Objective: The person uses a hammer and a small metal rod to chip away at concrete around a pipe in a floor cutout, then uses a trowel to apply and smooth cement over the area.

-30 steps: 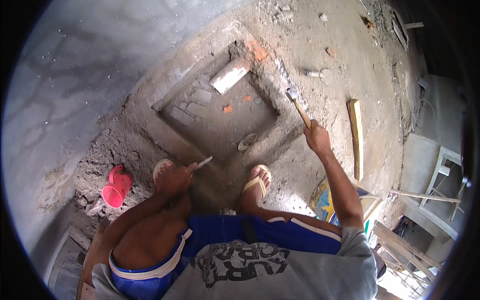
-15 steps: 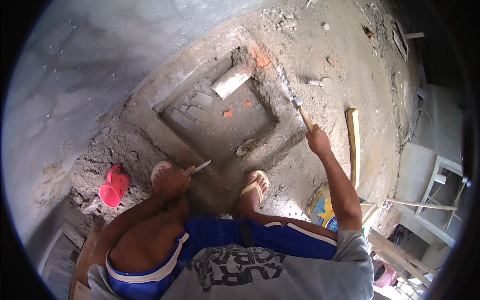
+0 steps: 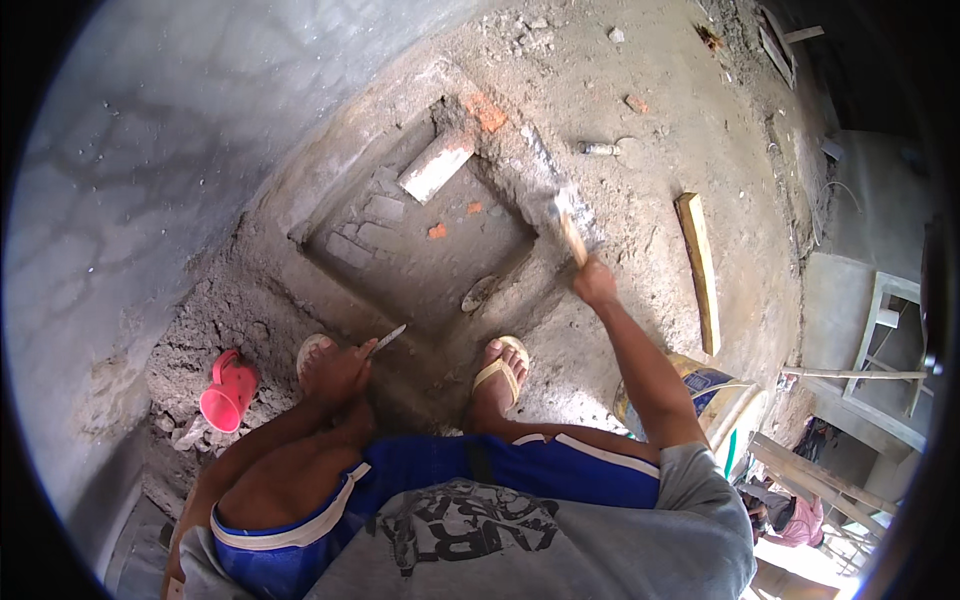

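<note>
My right hand (image 3: pixel 597 281) grips the wooden handle of a hammer (image 3: pixel 571 232), whose motion-blurred head is over the rough edge right of a shallow square pit (image 3: pixel 415 275). Down by my left foot, my left hand (image 3: pixel 337 374) is closed around a thin, pointed metal chisel (image 3: pixel 388 338). Its tip points toward the pit's near corner. A short whitish pipe (image 3: pixel 437 166) juts into the far end of the pit. Grey brick pieces (image 3: pixel 352 243) and an orange chip (image 3: pixel 437 231) lie on the pit floor.
A pink mug (image 3: pixel 228 392) lies tipped on rubble at the left. Right of the hammer are a wooden batten (image 3: pixel 698 272) and a small trowel-like tool (image 3: pixel 600 149). A bucket (image 3: pixel 690 395) stands by my right arm. The grey wall (image 3: pixel 190 150) rises on the left.
My right hand has moved left and slightly up with the hammer, whose head is now lower and blurred. The chisel stays in my left hand. The whole view has shifted somewhat.
</note>
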Demonstrator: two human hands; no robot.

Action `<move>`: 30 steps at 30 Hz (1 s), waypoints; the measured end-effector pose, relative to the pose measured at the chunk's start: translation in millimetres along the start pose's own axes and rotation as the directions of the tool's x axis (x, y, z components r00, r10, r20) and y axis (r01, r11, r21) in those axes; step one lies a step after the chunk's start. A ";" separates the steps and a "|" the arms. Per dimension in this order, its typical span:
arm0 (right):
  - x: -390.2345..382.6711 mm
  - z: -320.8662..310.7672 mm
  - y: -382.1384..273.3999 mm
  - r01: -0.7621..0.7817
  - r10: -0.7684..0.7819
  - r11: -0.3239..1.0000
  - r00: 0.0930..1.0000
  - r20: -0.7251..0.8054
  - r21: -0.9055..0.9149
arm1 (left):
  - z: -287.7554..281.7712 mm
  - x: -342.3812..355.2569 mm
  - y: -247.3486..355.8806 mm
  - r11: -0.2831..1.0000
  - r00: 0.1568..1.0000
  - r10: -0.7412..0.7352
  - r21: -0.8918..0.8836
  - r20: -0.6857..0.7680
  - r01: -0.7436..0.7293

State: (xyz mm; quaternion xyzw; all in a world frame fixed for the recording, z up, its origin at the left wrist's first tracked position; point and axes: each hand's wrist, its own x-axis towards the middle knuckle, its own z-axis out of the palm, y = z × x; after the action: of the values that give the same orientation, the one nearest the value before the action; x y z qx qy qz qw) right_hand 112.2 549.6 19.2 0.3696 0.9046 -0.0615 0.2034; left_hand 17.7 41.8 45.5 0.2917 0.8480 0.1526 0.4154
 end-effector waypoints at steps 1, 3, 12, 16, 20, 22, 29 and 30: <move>-4.0 1.3 -7.7 -0.012 0.010 0.999 0.999 0.036 0.050 | -11.9 -3.0 9.0 0.995 0.998 -0.059 0.087 0.032 0.056; -15.4 5.7 -28.9 0.029 -0.033 0.991 0.999 0.030 0.130 | -23.7 -1.9 13.3 0.977 0.991 -0.126 0.181 0.052 0.115; -47.2 -71.6 -115.7 0.783 -0.710 0.607 0.611 -0.350 0.136 | -16.5 -12.7 0.8 0.993 0.992 -0.115 0.006 0.047 0.115; 9.3 22.3 -4.2 0.015 -0.023 0.995 0.996 0.082 0.099 | -1.9 -2.7 0.0 0.999 0.999 -0.037 0.023 0.006 0.037; -15.1 -14.4 -64.2 -0.052 0.026 0.977 0.992 0.127 0.205 | -8.2 -13.7 -5.3 0.997 0.999 -0.037 0.061 -0.034 0.039; -41.7 -45.6 -104.4 0.075 -0.102 0.962 0.991 0.090 0.261 | 7.3 -11.0 -16.4 0.992 0.992 0.013 0.122 -0.127 0.003; -39.5 -44.5 -84.4 0.408 -0.412 0.882 0.911 -0.034 0.235 | -5.7 -15.1 -2.0 0.980 0.988 -0.007 0.197 -0.154 0.038; -24.9 -22.4 -55.4 0.405 -0.408 0.886 0.912 -0.036 0.225 | -2.1 -14.3 -3.3 0.981 0.988 0.001 0.191 -0.156 0.029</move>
State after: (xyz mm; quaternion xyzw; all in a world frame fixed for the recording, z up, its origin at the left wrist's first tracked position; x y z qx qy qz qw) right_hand 82.6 499.6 47.7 0.1923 0.9475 -0.2083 0.1477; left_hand 21.7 30.2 54.0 0.3116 0.8907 0.0893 0.3188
